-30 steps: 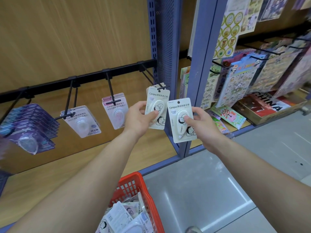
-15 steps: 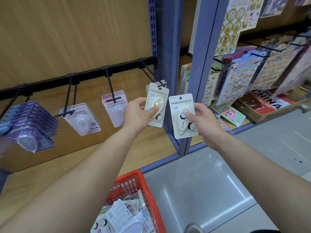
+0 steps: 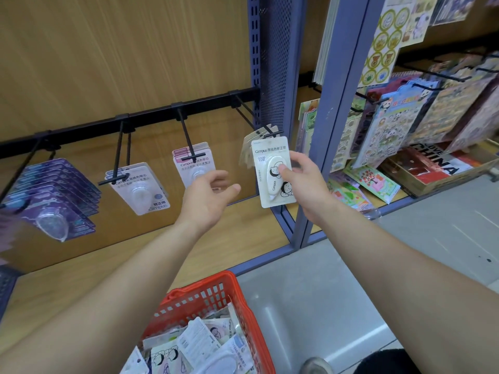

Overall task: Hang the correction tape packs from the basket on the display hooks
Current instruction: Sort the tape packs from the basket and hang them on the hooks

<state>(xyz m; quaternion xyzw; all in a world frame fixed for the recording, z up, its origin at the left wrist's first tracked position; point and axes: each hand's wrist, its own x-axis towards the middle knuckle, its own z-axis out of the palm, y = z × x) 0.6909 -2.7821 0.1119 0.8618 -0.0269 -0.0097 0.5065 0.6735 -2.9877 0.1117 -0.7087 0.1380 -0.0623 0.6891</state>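
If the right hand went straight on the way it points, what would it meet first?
Probably the rightmost black wire hook, at the top of the white correction tape pack the right hand holds; depth is unclear.

Your right hand [image 3: 305, 182] hides the right edge of the correction tape pack [image 3: 270, 157]. You cannot tell whether its top is over the hook [image 3: 272, 134]. Your left hand [image 3: 209, 199] covers the lower part of the pink packs [image 3: 194, 163]. The red basket [image 3: 205, 295] runs off the bottom edge. The purple packs [image 3: 54, 195] blur at the left.

Free gap between pink packs [image 3: 198, 157] and cream packs [image 3: 247, 151]; blue upright [image 3: 272, 63] hard beside rightmost hook [image 3: 248, 112].
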